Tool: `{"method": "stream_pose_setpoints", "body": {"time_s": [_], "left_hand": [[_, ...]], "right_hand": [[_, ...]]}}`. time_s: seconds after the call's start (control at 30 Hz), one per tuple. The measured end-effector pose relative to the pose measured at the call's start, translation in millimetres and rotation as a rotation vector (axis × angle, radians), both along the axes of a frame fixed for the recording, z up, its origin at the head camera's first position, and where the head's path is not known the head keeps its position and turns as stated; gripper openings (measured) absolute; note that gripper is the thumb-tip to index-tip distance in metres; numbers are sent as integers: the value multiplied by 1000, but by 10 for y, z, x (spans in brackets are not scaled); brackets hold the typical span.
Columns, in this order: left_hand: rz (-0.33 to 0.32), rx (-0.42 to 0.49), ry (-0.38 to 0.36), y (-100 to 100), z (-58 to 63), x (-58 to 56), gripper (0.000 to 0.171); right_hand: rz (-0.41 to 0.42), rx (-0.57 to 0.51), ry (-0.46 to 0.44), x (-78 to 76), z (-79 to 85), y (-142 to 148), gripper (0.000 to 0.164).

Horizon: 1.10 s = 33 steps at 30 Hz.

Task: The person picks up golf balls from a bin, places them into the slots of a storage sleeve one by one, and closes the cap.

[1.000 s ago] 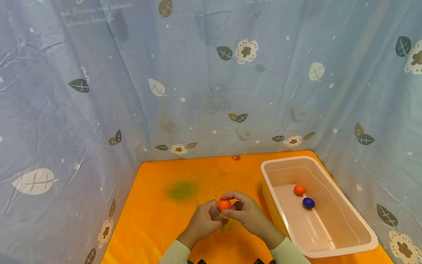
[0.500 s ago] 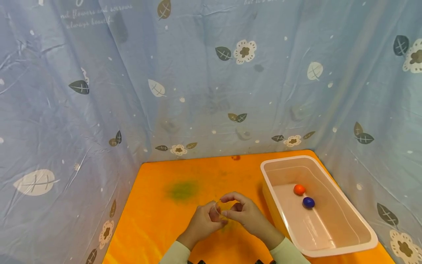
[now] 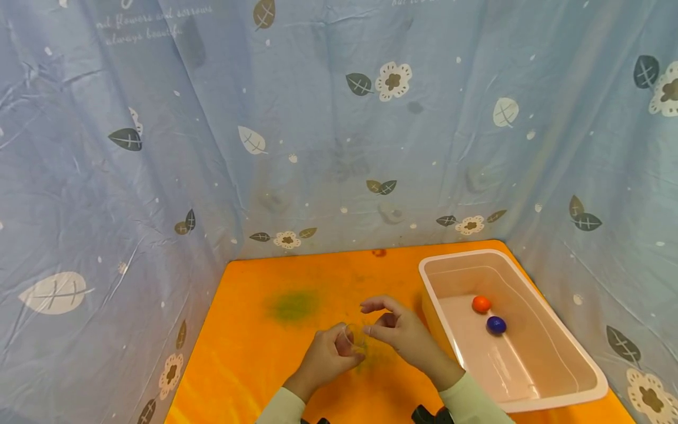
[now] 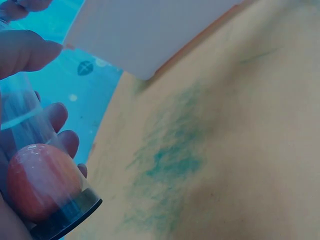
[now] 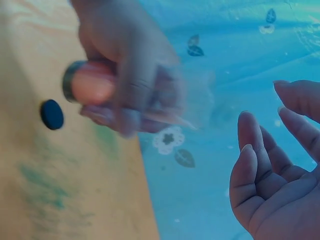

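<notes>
A clear tube (image 4: 22,102) with a black end is gripped in my left hand (image 3: 327,356), its open mouth towards my right hand. Inside, at the black end, an orange ball (image 4: 40,182) shows through the wall in the left wrist view. My right hand (image 3: 406,338) is just beside the mouth, fingers apart and loosely bent, with nothing in them. In the right wrist view a flat black disc (image 5: 52,114), like a cap, lies on the orange tabletop (image 3: 243,347).
To the right is a pale plastic bin (image 3: 441,312). Another orange ball (image 3: 481,304) and a dark blue ball (image 3: 496,325) lie in it. A blue patterned curtain (image 3: 318,118) surrounds the table's back and sides.
The orange ball between my right fingers at the tube's mouth has dropped inside. My right hand has since drawn slightly away, up and to the right. The left stays in place.
</notes>
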State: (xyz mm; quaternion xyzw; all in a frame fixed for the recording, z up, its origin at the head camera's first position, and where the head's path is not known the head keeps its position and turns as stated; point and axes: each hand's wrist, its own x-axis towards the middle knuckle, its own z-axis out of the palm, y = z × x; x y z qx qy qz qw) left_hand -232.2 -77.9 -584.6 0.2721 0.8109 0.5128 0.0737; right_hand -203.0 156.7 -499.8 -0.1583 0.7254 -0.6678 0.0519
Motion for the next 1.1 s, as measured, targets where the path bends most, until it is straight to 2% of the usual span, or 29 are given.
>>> {"method": "stream_pose_setpoints", "body": {"time_s": [0.17, 0.43, 0.67, 0.9, 1.1], "left_hand": [[10, -11, -10, -10, 4, 1, 28], [26, -26, -27, -32, 11, 3, 28], [40, -34, -28, -58, 13, 6, 28], [39, -31, -35, -82, 14, 1, 27], [43, -32, -46, -105, -2, 7, 28]], "right_hand": [[-49, 3, 50, -67, 163, 146, 40], [-167, 20, 59, -144, 455, 462, 45], [-264, 122, 98, -229, 670, 769, 50], [-350, 205, 105, -321, 718, 1064, 55], [-390, 242, 76, -411, 599, 1267, 58]]}}
